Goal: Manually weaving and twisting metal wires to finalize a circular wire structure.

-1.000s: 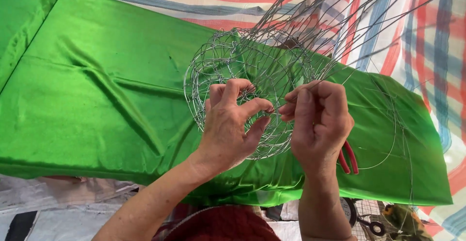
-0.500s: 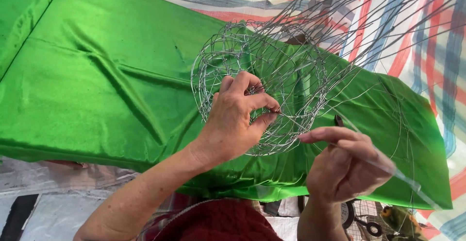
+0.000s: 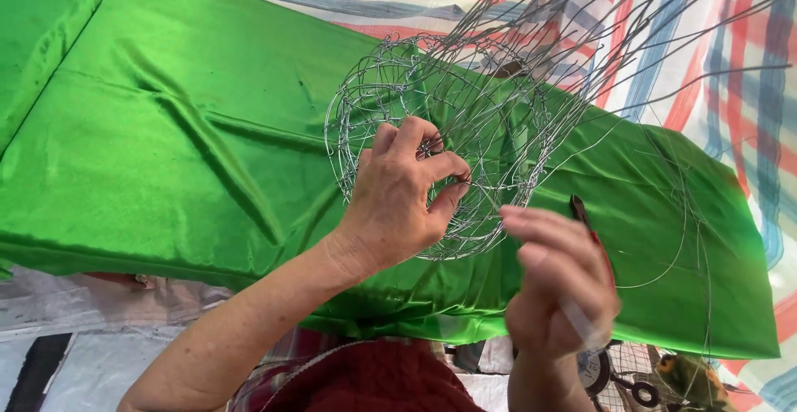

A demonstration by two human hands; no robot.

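The left hand (image 3: 398, 200) pinches the thin, shiny strands of a rounded wire-mesh frame (image 3: 440, 138) lying on glossy, creased green satin cloth (image 3: 166, 146). The right hand (image 3: 560, 283), blurred, curls around a long loose wire (image 3: 581, 325) beside red-handled pliers (image 3: 591, 233).

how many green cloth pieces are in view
2: a large green cloth spread under the wire frame that the left hand holds, and a second green cloth at the top-left edge, partly cut off. More may lie outside the picture.
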